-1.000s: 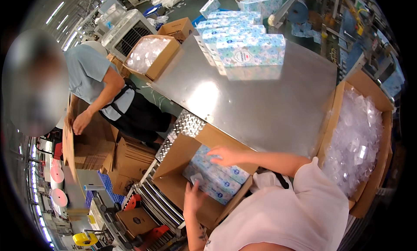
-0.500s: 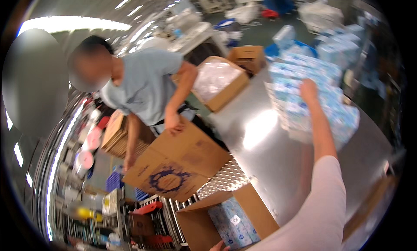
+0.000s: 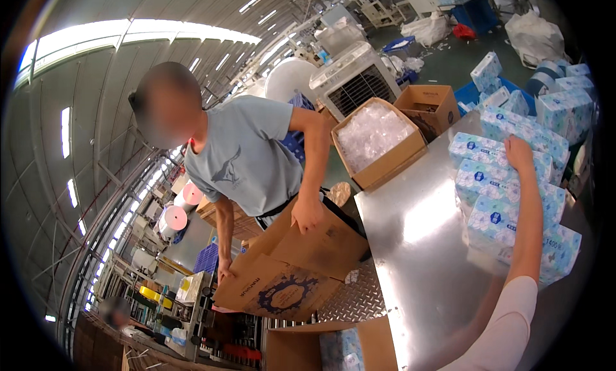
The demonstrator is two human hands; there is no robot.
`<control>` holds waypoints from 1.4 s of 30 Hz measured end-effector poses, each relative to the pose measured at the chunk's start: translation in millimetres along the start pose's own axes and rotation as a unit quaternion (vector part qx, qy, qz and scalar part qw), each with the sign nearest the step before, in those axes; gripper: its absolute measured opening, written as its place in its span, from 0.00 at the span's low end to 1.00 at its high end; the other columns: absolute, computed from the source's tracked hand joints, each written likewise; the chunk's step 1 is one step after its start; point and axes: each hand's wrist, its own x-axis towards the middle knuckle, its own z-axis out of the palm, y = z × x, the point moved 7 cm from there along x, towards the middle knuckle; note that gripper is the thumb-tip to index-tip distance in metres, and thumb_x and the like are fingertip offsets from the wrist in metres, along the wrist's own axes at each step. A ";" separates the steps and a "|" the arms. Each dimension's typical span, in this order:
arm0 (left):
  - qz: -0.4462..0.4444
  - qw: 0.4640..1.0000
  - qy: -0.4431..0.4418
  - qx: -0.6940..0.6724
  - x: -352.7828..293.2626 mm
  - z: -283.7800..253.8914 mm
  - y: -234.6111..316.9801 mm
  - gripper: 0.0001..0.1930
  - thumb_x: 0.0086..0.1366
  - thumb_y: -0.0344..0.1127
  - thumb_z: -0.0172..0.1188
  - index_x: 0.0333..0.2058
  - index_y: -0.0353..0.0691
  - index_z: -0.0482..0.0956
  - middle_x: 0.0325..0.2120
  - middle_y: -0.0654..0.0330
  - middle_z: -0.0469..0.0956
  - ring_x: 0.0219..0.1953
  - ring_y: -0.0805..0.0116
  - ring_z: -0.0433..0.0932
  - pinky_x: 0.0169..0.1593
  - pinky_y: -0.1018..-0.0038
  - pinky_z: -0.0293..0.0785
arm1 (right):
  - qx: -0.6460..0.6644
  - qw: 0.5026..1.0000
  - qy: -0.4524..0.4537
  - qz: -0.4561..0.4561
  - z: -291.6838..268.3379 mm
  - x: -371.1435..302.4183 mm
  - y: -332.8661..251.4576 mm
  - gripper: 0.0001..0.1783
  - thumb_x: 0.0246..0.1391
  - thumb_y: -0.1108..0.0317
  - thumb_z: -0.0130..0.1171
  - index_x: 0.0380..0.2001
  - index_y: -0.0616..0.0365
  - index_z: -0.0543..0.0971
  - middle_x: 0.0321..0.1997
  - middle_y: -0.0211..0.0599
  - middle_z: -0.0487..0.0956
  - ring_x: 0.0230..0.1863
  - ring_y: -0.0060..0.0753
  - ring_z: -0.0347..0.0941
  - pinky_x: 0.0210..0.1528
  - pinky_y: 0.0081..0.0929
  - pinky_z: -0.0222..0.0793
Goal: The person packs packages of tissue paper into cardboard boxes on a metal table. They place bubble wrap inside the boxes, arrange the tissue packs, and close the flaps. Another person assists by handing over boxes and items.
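Observation:
My right hand [image 3: 518,154] is stretched out over the steel table [image 3: 417,243] and lies on top of a stack of blue-and-white tissue packs [image 3: 497,217]. Its fingers curl over the far side of a pack, so the grip is hidden. My white-sleeved forearm [image 3: 513,307] comes in from the lower right. My left hand is out of the picture. An open cardboard box [image 3: 321,345] holding tissue packs stands below the table's near edge.
Across the table a co-worker in a grey-blue T-shirt [image 3: 247,159] holds a tilted cardboard box [image 3: 289,268] with both hands. An open carton of clear plastic bags [image 3: 375,137], a second carton [image 3: 431,105] and an air cooler [image 3: 356,76] stand behind.
My right arm has gone from the box of packs below up to the stack on the table. The view has swung upward. The co-worker has lifted and tilted a cardboard box.

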 end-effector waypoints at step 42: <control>0.147 0.790 -0.414 -0.427 12.0 85.0 189.0 0.40 0.61 0.36 0.60 0.65 0.44 0.44 0.55 0.52 0.65 0.53 0.57 0.70 0.51 0.62 0.72 | 0.749 0.620 -0.109 0.206 -80.3 -520.1 18.9 0.29 0.63 0.48 0.42 0.53 0.63 0.71 0.50 0.40 0.75 0.47 0.33 0.72 0.51 0.30 0.68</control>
